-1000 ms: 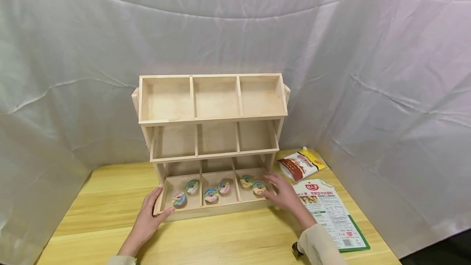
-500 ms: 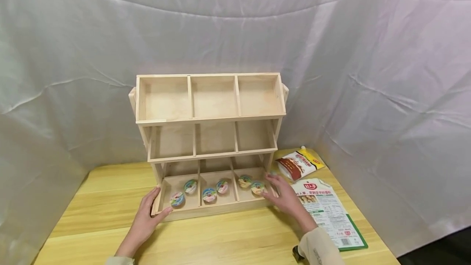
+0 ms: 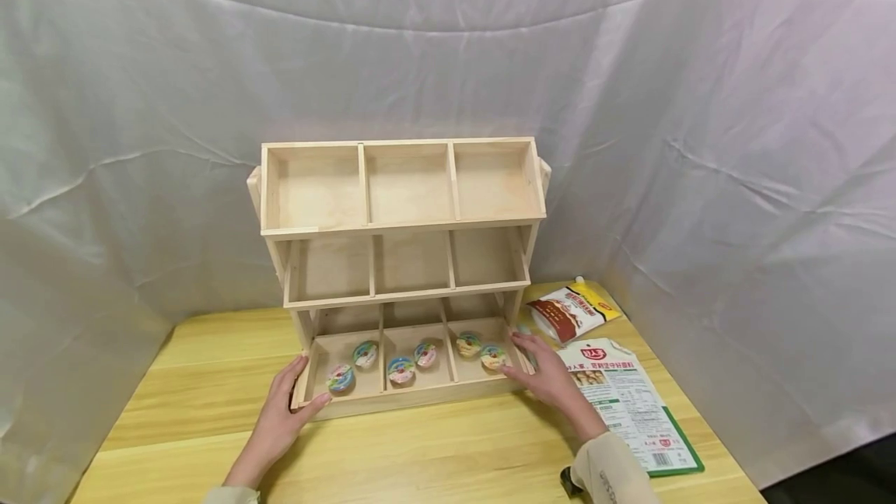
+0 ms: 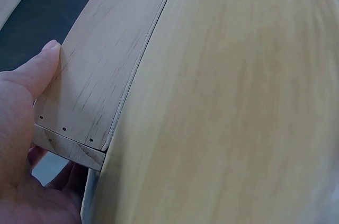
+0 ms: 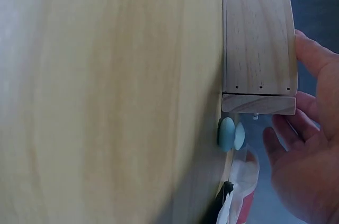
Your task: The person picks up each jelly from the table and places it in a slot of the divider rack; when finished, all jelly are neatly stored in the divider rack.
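A light wooden three-tier rack (image 3: 406, 228) stands upright on the table, each tier split into three compartments. Its bottom tray holds several small lidded cups: a pink-and-blue cup (image 3: 340, 379) at left, a pink cup (image 3: 401, 371) in the middle and a yellow cup (image 3: 493, 358) at right, each beside another. My left hand (image 3: 276, 420) grips the tray's left front corner, thumb at the front board's edge and fingers round the side. At the right front corner, my right hand (image 3: 549, 378) holds the tray likewise, with its thumb on the front board (image 5: 259, 33).
Right of the rack lie a red-and-white spouted pouch (image 3: 574, 313) and a larger white-and-green packet (image 3: 633, 407). Two pale blue rounded things (image 5: 226, 134) sit beside the tray's right end. Grey cloth (image 3: 420, 61) hangs behind and at the sides of the wooden table (image 3: 413, 457).
My right hand has shifted slightly right, its fingers moving from over the tray's right compartment to its outer side. The left hand keeps its place at the corner, and the cups have not moved.
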Available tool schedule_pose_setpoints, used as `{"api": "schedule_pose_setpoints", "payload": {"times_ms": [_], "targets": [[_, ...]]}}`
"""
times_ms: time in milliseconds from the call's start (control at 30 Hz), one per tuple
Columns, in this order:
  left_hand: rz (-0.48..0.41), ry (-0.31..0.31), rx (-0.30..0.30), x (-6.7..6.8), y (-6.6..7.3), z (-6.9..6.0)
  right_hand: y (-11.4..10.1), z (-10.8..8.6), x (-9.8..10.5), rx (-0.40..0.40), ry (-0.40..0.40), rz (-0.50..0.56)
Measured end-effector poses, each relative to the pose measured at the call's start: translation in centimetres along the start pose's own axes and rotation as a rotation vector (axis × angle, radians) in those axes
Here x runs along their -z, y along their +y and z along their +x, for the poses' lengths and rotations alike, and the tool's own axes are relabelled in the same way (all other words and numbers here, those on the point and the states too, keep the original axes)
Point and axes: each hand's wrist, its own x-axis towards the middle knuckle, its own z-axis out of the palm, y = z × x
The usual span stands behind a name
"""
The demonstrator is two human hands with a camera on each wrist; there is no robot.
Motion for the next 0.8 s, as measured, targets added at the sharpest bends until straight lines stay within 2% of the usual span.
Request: {"api": "schedule_pose_setpoints", "payload": {"times_ms": [567,700,800], "targets": [[0.035,-0.015,-0.021,0.3,0.1,0.1,0.0,0.1,0.2,-0.017,-0.018,-0.027],[0.129,-0.001,-0.094,0.7,0.7,0.0,-0.3,0.2,0.7,-0.007,-0.035,-0.061],[0.227,0.055,-0.165,1.6,1.9,-0.3,-0.6,0.0,1.3,0.032,-0.032,-0.073]]}}
